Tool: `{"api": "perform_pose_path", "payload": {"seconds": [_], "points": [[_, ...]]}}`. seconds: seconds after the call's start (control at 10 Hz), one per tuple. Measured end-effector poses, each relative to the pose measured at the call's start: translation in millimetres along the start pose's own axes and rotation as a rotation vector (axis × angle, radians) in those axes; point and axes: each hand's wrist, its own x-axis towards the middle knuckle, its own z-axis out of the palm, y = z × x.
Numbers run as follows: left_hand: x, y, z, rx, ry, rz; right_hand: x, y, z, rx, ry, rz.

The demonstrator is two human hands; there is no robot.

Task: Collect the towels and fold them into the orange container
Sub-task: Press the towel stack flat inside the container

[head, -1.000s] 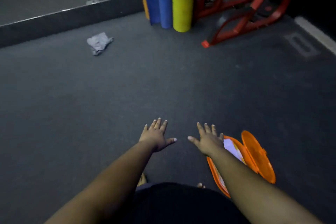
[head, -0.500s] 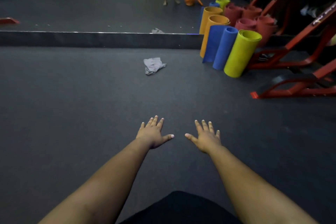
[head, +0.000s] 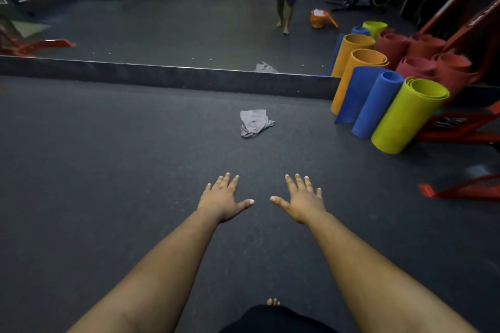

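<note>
Towel [head: 255, 123] now sits at 12 o'clock from the hands, crumpled grey heap on the dark floor [head: 108, 170], well apart from both; a second ago it lay far off at 10 o'clock, half a second ago at 12 but smaller, so the person has turned to face it and is closing in. Left hand [head: 223, 199] and right hand [head: 301, 201] stay held out palm-down over the floor, fingers straight and spread wide, gripping nothing, touching nothing. Orange container [head: 319, 19] has dropped out of the direct view (a second ago it was at 4 o'clock beside the right arm, lid open, something pale inside); now only its mirror image shows at 1 o'clock past the mirror's base ledge [head: 167, 80], near the reflected legs. Rolled mats [head: 392, 113] stand at 2 o'clock, red frame [head: 460, 192] at 3. Judgement: collect phase, walking to this towel; grasp not started, then carry back behind to the container, fold and place. Whether other towels remain cannot be told.
</note>
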Motion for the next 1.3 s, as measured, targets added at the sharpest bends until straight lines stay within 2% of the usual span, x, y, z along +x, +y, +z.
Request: {"api": "perform_pose_path", "payload": {"seconds": [0.3, 0.6, 0.9, 1.3], "points": [[118, -28, -53, -0.036, -0.011, -0.056, 137, -31, -47, -0.040, -0.054, -0.057], [293, -112, -103, -0.045, -0.061, -0.023, 312, -106, -81, -0.033, -0.081, -0.010], [430, -174, -174, -0.003, -0.113, 0.034, 442, -164, -134, 0.027, -0.087, 0.052], [665, -199, -242, 0.033, -0.170, 0.044, 677, -176, -183, 0.059, -0.161, 0.066]]}}
